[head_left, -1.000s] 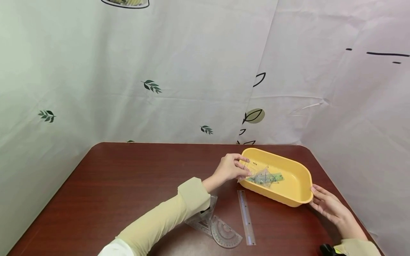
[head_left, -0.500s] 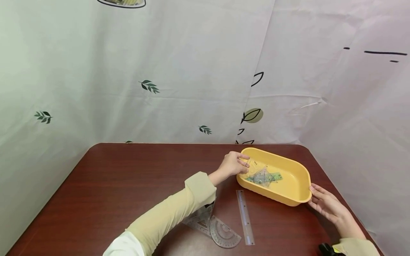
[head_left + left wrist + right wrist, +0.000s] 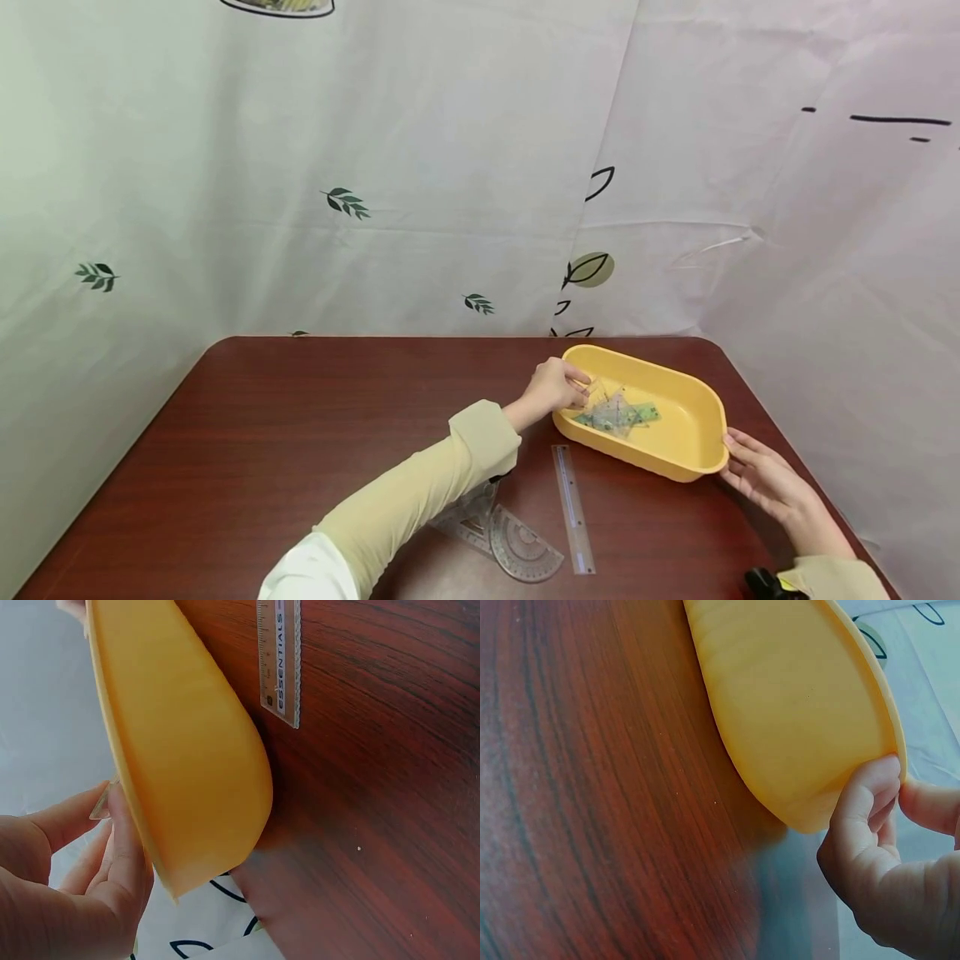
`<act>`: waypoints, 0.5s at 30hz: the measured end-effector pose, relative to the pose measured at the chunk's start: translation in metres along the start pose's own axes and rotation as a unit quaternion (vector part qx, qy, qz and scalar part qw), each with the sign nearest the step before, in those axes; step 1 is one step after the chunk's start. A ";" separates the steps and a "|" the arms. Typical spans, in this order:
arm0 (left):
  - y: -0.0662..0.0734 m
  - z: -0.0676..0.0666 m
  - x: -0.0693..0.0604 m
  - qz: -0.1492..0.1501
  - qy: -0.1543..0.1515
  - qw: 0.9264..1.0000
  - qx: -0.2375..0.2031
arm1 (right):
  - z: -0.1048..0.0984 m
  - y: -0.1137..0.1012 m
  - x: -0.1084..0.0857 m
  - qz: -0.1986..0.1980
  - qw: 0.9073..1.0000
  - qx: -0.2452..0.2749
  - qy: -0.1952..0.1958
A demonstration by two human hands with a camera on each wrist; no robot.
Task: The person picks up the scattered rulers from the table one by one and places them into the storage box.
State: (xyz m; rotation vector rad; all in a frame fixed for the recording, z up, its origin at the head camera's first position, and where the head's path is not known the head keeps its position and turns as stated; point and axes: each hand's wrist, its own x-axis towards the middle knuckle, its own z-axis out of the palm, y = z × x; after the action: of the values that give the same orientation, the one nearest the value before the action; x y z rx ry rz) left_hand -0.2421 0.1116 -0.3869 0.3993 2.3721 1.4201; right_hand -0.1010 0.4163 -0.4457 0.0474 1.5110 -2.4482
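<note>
A yellow plastic basin (image 3: 678, 417) sits at the table's back right, with several clear and green-tinted ruler pieces (image 3: 618, 415) lying inside. Over its left end my left hand (image 3: 557, 385) pinches a clear set square (image 3: 100, 806), mostly hidden by the fingers; one pointed corner shows in the left wrist view. At the opposite end my right hand (image 3: 765, 479) grips the basin's rim, thumb on one side and fingers on the other, as the right wrist view shows. A clear ruler (image 3: 573, 510) lies on the table in front of the basin.
A clear protractor (image 3: 525, 546) overlaps another clear set square (image 3: 468, 525), partly hidden beneath my left sleeve (image 3: 420, 487). The dark red wooden table (image 3: 300, 425) is bordered by a pale printed cloth (image 3: 420, 167) behind and at the sides.
My left hand has moved slightly to the right, further over the basin, with the clear set square between its fingers. My right hand keeps its grip on the rim.
</note>
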 end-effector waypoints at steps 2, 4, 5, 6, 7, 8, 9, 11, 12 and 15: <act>0.000 0.003 0.001 -0.001 0.005 1.000 0.009 | 0.000 -0.001 0.000 0.000 1.000 0.000 -0.001; 0.000 0.005 0.002 0.003 0.010 1.000 0.020 | 0.001 -0.001 0.000 -0.002 1.000 -0.001 -0.003; -0.001 0.006 0.002 0.006 0.012 1.000 0.028 | 0.001 -0.001 0.000 -0.002 1.000 0.000 -0.004; -0.001 0.007 0.003 0.010 0.014 0.999 0.040 | 0.001 -0.001 0.000 -0.002 1.000 0.000 -0.004; -0.001 0.008 0.004 0.013 0.014 0.999 0.049 | 0.001 -0.001 0.000 -0.003 1.000 0.001 -0.005; 0.000 0.009 0.004 0.014 0.014 0.998 0.057 | 0.001 -0.001 0.000 -0.003 1.000 0.001 -0.006; 0.000 0.010 0.005 0.017 0.015 0.997 0.070 | 0.001 -0.001 0.000 -0.003 1.000 0.002 -0.007; 0.000 0.013 0.006 0.016 0.014 0.996 0.082 | 0.001 -0.001 0.000 -0.003 1.000 0.005 -0.009; 0.000 0.015 0.007 0.013 0.013 0.996 0.083 | 0.001 -0.001 0.000 -0.003 1.000 0.006 -0.011; 0.001 0.019 0.008 0.017 0.009 0.994 0.104 | 0.001 -0.001 -0.001 -0.004 1.000 0.009 -0.015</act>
State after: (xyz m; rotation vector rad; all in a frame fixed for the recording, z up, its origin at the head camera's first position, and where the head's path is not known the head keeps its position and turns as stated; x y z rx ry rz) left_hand -0.2411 0.1306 -0.3954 0.4850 2.5481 1.1999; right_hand -0.1005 0.4157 -0.4443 0.0092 1.4791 -2.4582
